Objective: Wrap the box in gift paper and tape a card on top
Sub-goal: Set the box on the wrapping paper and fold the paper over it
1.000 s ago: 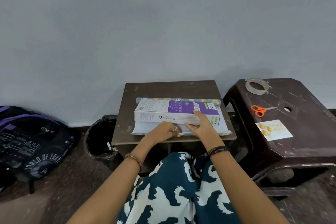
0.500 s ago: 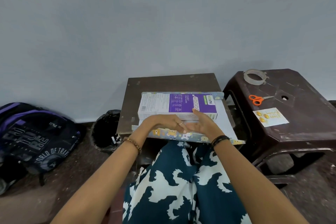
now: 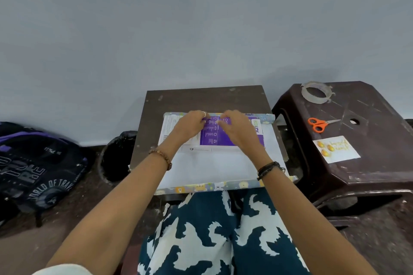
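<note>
A: Moved since earlier: both hands, from the near paper edge to the box's (image 3: 232, 134) far edge.

B: Item, box: long axis left-right, on white-side-up gift paper (image 3: 214, 167) on the desk (image 3: 201, 98).

A: Grips?

B: Left hand (image 3: 190, 126) and right hand (image 3: 237, 127) curled narrow on the rolled far paper edge; actual hold, cannot tell. Box lies under and nearward of both, equally near.

A: Card (image 3: 336, 148)?

B: Right stool (image 3: 368, 163), untouched.

Both hands, left (image 3: 190, 127) and right (image 3: 239, 128), reach forward, fingers curled down.
</note>
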A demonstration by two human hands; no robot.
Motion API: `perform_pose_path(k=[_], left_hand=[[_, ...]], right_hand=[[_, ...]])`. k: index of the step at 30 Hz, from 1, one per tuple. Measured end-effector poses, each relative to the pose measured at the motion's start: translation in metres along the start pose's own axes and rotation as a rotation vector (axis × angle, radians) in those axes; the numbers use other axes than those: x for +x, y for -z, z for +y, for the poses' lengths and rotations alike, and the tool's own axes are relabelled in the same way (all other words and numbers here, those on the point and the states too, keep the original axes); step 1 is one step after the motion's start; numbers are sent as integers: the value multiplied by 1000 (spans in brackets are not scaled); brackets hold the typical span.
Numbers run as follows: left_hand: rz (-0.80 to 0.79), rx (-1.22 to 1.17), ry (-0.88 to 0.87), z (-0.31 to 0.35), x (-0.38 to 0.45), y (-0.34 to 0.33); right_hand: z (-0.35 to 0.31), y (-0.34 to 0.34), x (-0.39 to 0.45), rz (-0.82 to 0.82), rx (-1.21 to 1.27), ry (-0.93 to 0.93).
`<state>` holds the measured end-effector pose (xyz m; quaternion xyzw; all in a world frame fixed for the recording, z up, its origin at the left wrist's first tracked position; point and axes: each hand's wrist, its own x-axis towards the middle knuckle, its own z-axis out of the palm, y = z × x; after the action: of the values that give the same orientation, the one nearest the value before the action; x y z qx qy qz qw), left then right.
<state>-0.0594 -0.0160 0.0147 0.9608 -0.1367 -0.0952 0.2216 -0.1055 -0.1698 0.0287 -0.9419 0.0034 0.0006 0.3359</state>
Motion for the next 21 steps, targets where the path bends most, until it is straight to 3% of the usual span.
perform_pose_path(k=[2,4,9,12,17,21], left_hand=[[159,23,-38,-4,1,-6],[269,3,-40,-12,-3,-18],[212,148,-43,-41,-18,-52],[306,-10,-26,-41,-27,-56],[540,-29,99,-59,-56,-64],[533,-353,231,-63,-68,-69]], right_hand=[[11,-22,3,-134,-87,36],[27,-43,0,-114,-286,92],[42,-60,-4,-43,-429,145],[45,-56,-5,-38,-462,156],[63,-38,-17,6,-463,149],[69,-25,-27,-57,-522,140]])
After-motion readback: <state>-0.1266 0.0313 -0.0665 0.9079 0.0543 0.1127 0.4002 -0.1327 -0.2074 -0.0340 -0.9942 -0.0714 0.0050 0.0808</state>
